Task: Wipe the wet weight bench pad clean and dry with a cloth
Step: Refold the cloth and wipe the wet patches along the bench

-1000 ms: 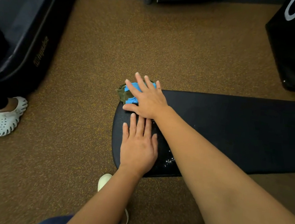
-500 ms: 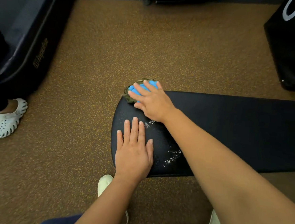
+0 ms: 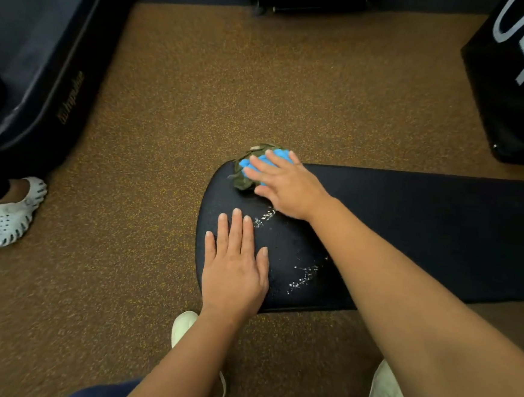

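Note:
A black weight bench pad (image 3: 408, 228) runs from the middle of the view to the right edge, its rounded end pointing left. A bunched blue and olive-green cloth (image 3: 247, 170) lies at the pad's far left corner. My right hand (image 3: 287, 184) presses down on the cloth with its fingers over it. My left hand (image 3: 236, 265) lies flat, fingers together, on the pad's near left end and holds nothing. White water droplets (image 3: 303, 278) glisten on the pad between my two hands and beside my right forearm.
Speckled brown floor surrounds the bench. A dark padded machine (image 3: 46, 56) stands at the left, with another person's foot in a white clog (image 3: 8, 213) beside it. A black box with white numerals (image 3: 521, 77) stands far right. My own shoes (image 3: 183, 327) show under the bench.
My right hand has slid the cloth a little to the right along the pad's far edge and bunched it up. My left hand has shifted slightly toward me. More droplets show.

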Action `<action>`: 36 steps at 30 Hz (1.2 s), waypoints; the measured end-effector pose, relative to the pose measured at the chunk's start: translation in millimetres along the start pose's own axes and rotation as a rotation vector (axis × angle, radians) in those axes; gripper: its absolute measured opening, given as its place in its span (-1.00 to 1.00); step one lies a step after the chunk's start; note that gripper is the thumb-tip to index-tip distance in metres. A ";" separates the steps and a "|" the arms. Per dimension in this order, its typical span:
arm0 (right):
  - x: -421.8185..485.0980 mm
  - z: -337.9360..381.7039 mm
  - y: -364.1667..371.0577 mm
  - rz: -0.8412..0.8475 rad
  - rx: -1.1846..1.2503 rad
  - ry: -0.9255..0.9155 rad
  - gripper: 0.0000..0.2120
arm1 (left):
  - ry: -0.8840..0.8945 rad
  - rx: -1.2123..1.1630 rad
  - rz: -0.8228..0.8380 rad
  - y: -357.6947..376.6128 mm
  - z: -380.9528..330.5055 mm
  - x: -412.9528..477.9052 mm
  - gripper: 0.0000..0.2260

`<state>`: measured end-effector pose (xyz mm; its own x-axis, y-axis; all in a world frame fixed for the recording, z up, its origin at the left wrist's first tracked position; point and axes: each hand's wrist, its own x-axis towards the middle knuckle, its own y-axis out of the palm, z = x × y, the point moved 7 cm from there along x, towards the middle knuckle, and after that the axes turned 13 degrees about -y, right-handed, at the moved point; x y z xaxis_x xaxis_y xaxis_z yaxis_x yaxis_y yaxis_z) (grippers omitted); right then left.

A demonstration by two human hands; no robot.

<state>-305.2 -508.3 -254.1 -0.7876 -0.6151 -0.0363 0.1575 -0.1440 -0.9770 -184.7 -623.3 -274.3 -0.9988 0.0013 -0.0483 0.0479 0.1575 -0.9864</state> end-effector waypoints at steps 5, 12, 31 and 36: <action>-3.8 6.6 -2.6 -0.009 0.017 0.083 -0.57 | -0.006 -0.004 0.009 1.1 0.8 0.0 -0.42; -39.4 -17.3 -5.2 -0.040 0.078 0.157 -0.58 | -0.006 -0.004 0.022 0.7 -0.4 1.1 -0.41; -71.4 18.8 4.4 -0.139 -0.012 0.028 -0.50 | 0.039 -0.022 0.029 -6.2 6.2 5.2 -0.42; -59.4 12.6 3.7 -0.110 -0.064 0.281 -0.54 | 0.029 -0.033 0.023 -4.7 6.9 5.2 -0.42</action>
<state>-250.3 -482.0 -252.9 -0.9332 -0.3586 0.0221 0.0316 -0.1434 -0.9892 -190.1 -630.9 -271.0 -0.9973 0.0337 -0.0658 0.0710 0.1892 -0.9794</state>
